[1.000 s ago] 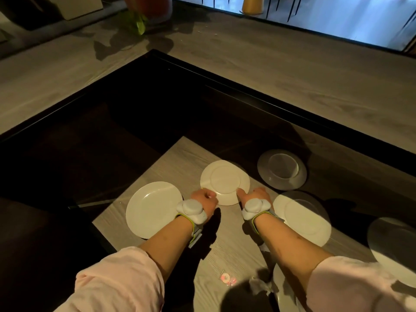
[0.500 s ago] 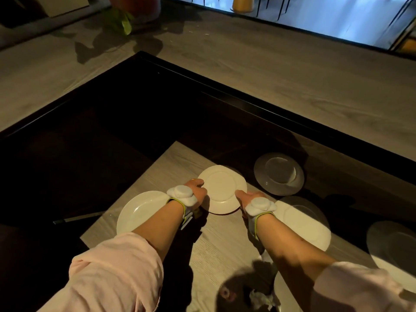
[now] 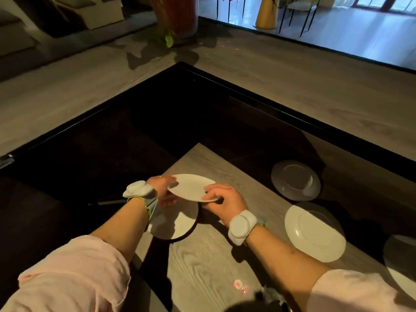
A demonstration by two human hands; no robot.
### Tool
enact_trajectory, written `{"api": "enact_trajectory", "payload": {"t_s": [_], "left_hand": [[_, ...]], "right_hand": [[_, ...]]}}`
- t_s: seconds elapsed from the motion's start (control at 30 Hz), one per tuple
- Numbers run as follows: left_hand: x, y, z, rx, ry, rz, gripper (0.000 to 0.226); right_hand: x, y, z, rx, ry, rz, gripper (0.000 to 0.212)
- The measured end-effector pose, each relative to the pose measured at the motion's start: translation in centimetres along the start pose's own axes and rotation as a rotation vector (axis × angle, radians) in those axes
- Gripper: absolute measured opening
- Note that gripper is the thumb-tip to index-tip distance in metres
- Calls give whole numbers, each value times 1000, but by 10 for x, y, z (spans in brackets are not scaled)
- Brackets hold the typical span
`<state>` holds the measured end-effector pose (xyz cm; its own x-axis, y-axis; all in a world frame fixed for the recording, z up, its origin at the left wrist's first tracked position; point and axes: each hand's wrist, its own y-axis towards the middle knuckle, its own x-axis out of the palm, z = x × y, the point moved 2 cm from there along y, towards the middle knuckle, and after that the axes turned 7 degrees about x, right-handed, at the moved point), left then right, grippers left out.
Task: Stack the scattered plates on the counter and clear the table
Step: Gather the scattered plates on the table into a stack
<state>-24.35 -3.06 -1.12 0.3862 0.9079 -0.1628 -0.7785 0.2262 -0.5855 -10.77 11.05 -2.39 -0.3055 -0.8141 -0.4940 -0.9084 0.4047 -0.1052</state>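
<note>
Since prev frame the small white plate (image 3: 191, 186) is up off the desk (image 3: 209, 262) and carried left, tilted, now hovering over the larger white plate (image 3: 174, 222) that lay at 9 o'clock of it. Both hands clamped on it: left hand (image 3: 161, 188) on its 9 o'clock rim, right hand (image 3: 221, 199) pinching the 4 o'clock rim, thumb on top. Plates apart, not touching, as far as visible. White pods strapped on both wrists, pink sleeves pushed up.

Other plates on desk: grey shaded plate (image 3: 296, 180) at 2 o'clock of the held one, white plate (image 3: 314, 231) at 4 o'clock, another plate (image 3: 403, 264) cut by frame edge at 4 o'clock, well apart from the hands.

Desk is pale wood grain, sunlit patch w/ hard shadows; dark glossy section (image 3: 126, 140) w/ black edge wraps 9–12 o'clock. Small pink item (image 3: 239, 284) near 6 o'clock edge, can't ID. Room: grey wood floor (image 3: 281, 82), potted plant (image 3: 173, 19) at 12, yellow cone-shaped base (image 3: 266, 13) and thin-legged chairs at 1 o'clock.
</note>
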Motion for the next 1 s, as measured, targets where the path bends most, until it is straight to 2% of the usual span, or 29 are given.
{"api": "enact_trajectory", "payload": {"t_s": [0.03,0.07,0.13,0.2,0.37,0.5,0.57,0.73,0.83,0.93,1.0], "left_hand": [[-15,2,-6,15,54,38,7],[-30,5,-15,22,103,75,19],[-57,9,-32,34,201,129,26],[-75,14,-52,40,216,134,15],[-87,18,-80,112,251,207,37],[-82,16,-79,155,239,199,37],[-81,18,-80,182,293,198,39],[-76,9,-75,211,525,73,41],[-69,-1,-68,202,612,90,41],[-52,-15,-53,274,672,199,42],[-28,-31,-45,336,557,179,40]], "right_hand": [[9,-2,-4,-29,-101,-27,14],[19,-4,-7,-46,-180,-66,16],[36,-9,-10,-74,-296,-165,21],[52,-12,-11,-107,-429,-253,26],[71,-13,-2,-103,-660,-388,31],[76,-8,3,-108,-763,-416,32],[78,-7,3,-107,-819,-457,36],[75,-5,-5,-88,-902,-536,46],[63,-11,-6,-68,-767,-418,45],[40,-19,1,-39,-634,-261,38],[15,-31,9,92,-493,-182,30]]}}
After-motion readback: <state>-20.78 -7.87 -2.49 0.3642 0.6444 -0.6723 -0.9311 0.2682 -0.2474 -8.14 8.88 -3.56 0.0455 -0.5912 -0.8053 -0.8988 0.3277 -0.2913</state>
